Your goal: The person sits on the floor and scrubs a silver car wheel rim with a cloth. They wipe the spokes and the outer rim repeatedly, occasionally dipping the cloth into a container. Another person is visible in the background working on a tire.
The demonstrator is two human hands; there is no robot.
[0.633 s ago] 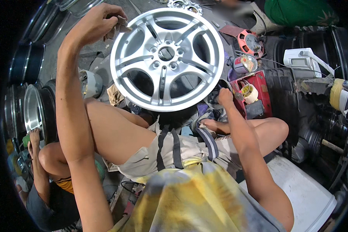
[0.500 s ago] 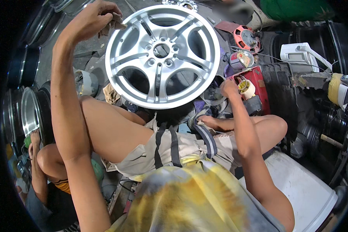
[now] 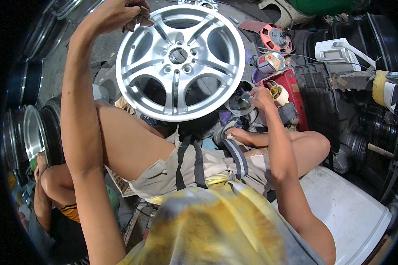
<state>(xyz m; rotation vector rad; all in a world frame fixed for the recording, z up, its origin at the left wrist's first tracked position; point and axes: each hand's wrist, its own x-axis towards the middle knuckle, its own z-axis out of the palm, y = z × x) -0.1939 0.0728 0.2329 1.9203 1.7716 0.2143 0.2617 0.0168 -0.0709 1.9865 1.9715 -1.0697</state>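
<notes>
A silver multi-spoke wheel rim point(image 3: 176, 79) lies face up in front of my knees, on top of something dark. My left hand point(image 3: 121, 17) is closed around a crumpled grey-brown cloth point(image 3: 142, 18) at the wheel's far left edge. On the right, my right hand point(image 3: 262, 98) has its fingers drawn together beside the lip of a clear plastic tub point(image 3: 241, 102). Whether those fingers pinch the tub or some small thing, I cannot make out. Just behind that hand, a cream-coloured tin point(image 3: 280, 95) stands by a red box point(image 3: 298, 95).
An open paint can point(image 3: 269, 62) and a red-orange round reel point(image 3: 276, 38) are beyond the red box. A white appliance point(image 3: 336, 52) stands at the far right, a white panel point(image 3: 340, 212) at my right hip. More wheels point(image 3: 34, 132) and another person's knee point(image 3: 57, 185) are on the left.
The whole view has shifted slightly, so the wheel sits a little further left and up. My left hand has moved a little right with the cloth, closer over the wheel's edge. My right hand stays by the tub.
</notes>
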